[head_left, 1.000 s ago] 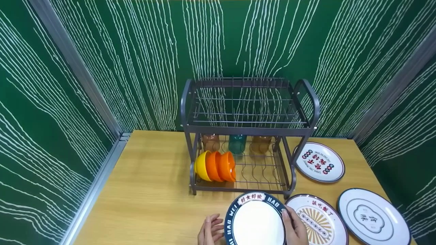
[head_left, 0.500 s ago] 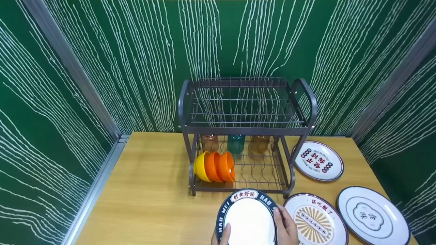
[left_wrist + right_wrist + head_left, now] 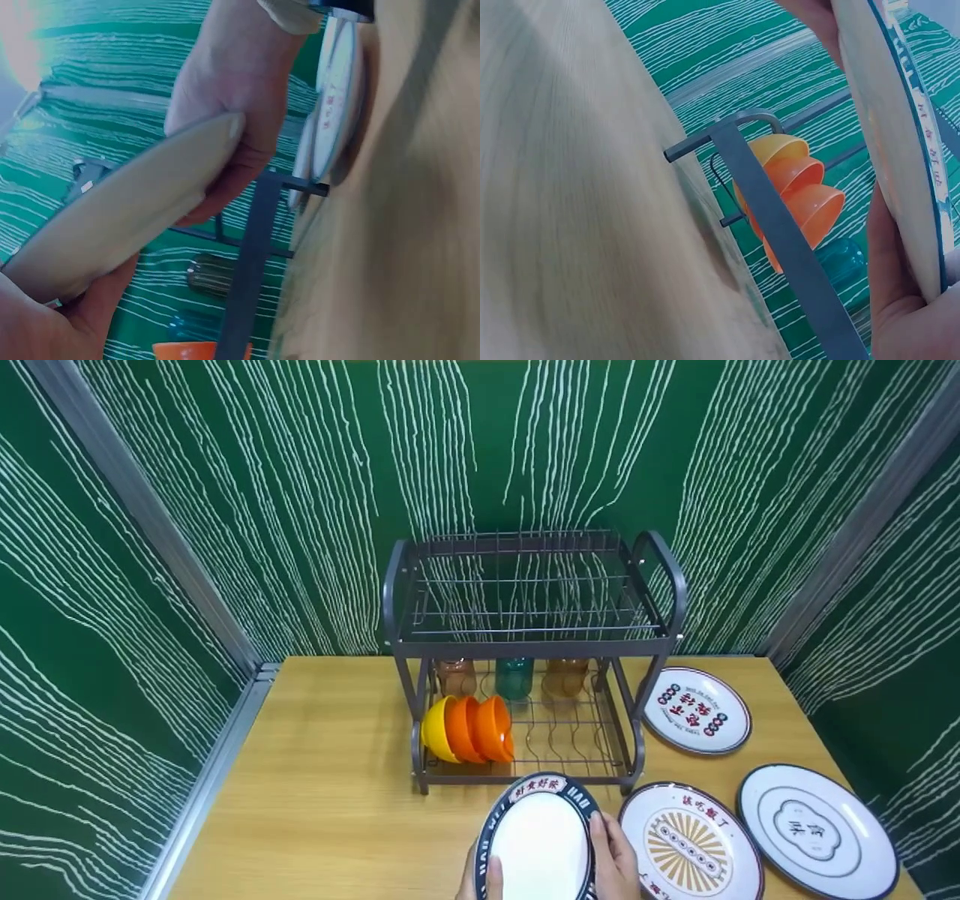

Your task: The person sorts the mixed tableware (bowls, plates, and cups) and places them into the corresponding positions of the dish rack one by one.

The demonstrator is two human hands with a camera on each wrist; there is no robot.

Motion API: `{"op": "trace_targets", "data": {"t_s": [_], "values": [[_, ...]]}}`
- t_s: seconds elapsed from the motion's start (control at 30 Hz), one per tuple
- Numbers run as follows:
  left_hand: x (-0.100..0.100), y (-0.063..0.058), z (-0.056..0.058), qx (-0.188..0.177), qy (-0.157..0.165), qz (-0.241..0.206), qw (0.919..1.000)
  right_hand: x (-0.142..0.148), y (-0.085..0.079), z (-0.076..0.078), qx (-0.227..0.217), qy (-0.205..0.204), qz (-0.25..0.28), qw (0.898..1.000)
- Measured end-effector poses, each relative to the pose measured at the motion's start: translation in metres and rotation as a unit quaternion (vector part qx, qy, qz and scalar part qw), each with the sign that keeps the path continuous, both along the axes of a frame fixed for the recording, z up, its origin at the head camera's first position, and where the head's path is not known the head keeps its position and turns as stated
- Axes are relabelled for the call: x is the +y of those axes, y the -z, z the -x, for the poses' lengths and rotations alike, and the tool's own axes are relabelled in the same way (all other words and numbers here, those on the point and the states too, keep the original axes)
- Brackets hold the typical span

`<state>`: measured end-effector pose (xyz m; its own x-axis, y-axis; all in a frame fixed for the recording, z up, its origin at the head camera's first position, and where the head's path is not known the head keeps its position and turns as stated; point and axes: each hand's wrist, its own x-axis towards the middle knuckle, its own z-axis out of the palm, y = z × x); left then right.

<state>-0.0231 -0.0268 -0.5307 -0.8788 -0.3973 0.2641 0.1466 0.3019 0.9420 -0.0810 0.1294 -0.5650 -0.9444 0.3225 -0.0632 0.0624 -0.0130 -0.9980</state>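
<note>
A white plate (image 3: 541, 847) with a dark blue lettered rim is held up between both hands, in front of the dish rack (image 3: 525, 649). My left hand (image 3: 480, 877) grips its left edge, thumb over the front face. On the opposite edge my right hand (image 3: 613, 859) pinches the rim, thumb in front and fingers behind. Both wrist views show the plate's pale underside (image 3: 127, 202), lifted above the table, with the fingers of the right hand (image 3: 236, 112) curled behind it. In the right wrist view the blue rim faces away from the table.
On the rack's lower tier sit a yellow bowl (image 3: 439, 731), orange bowls (image 3: 491, 731) and three tinted glasses (image 3: 514, 679). Wires span the upper tier. Three patterned plates lie right: a small plate (image 3: 697, 711), a sunburst plate (image 3: 686, 840) and a larger plate (image 3: 817, 829). Green walls enclose the table (image 3: 315, 810).
My left hand has closed onto the plate's left edge, where it was apart a second ago. The plate has shifted slightly left and tilted, looking narrower. The head view has turned a little.
</note>
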Motion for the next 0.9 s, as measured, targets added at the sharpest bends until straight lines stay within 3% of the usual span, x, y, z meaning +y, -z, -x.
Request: {"op": "trace_targets", "data": {"t_s": [0.17,0.33,0.47,0.63,0.73,0.83,0.9], "values": [[-0.007,-0.010,-0.001,-0.003,0.017,0.001,0.9998,-0.002,-0.006,0.001,-0.020,-0.029,0.015,0.999],[-0.011,-0.022,0.001,0.005,-0.012,0.047,0.9988,-0.003,-0.015,-0.001,-0.053,-0.056,0.070,0.995],[-0.011,-0.035,0.005,0.011,-0.040,0.034,0.9986,0.000,-0.020,-0.001,-0.058,-0.096,0.092,0.989],[-0.010,-0.054,0.009,-0.068,-0.036,-0.036,0.9964,0.003,-0.024,-0.002,-0.057,-0.120,0.078,0.988],[-0.011,-0.057,0.011,-0.048,-0.039,-0.032,0.9976,0.003,-0.024,-0.004,-0.035,-0.121,0.077,0.989],[-0.012,-0.055,0.012,0.043,-0.053,0.004,0.9977,0.005,-0.025,-0.006,-0.003,-0.134,0.084,0.987],[-0.013,-0.056,0.013,0.063,-0.054,0.018,0.9964,0.006,-0.025,-0.006,0.020,-0.150,0.091,0.984]]}}
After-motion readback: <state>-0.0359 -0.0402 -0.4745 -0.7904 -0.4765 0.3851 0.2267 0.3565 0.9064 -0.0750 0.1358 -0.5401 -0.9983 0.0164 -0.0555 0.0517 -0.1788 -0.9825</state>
